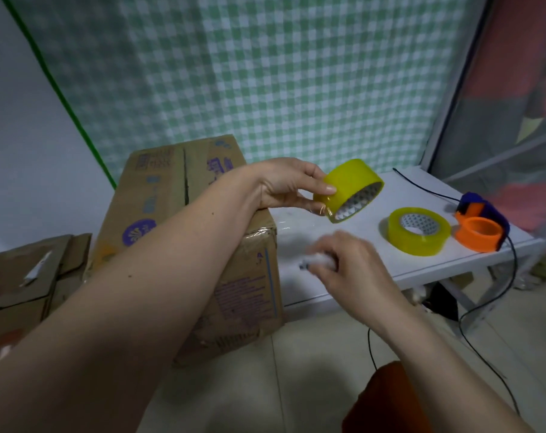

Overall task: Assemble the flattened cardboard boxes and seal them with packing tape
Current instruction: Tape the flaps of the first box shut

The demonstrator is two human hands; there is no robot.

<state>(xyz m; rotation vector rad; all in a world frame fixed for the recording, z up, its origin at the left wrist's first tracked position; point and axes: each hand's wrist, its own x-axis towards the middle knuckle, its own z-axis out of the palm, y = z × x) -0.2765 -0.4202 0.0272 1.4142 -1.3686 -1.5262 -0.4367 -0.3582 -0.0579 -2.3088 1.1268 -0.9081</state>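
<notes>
My left hand (292, 184) holds a yellow roll of packing tape (351, 189) in the air above the low white table (321, 276), thumb and fingers around its rim. My right hand (348, 260) hovers lower, fingers curled around a small blurred white object (312, 262) with a dark tip; what it is I cannot tell. An assembled cardboard box (240, 292) with purple print stands on the floor under my left forearm, clear tape across its top. Flattened cardboard (31, 276) lies to the far left.
A second yellow tape roll (417, 231) lies flat on the table, beside an orange and purple tape dispenser (481, 225). A black cable (512, 264) runs over the table edge to the tiled floor. A green checked cloth hangs behind. An orange object (387, 401) sits near the bottom.
</notes>
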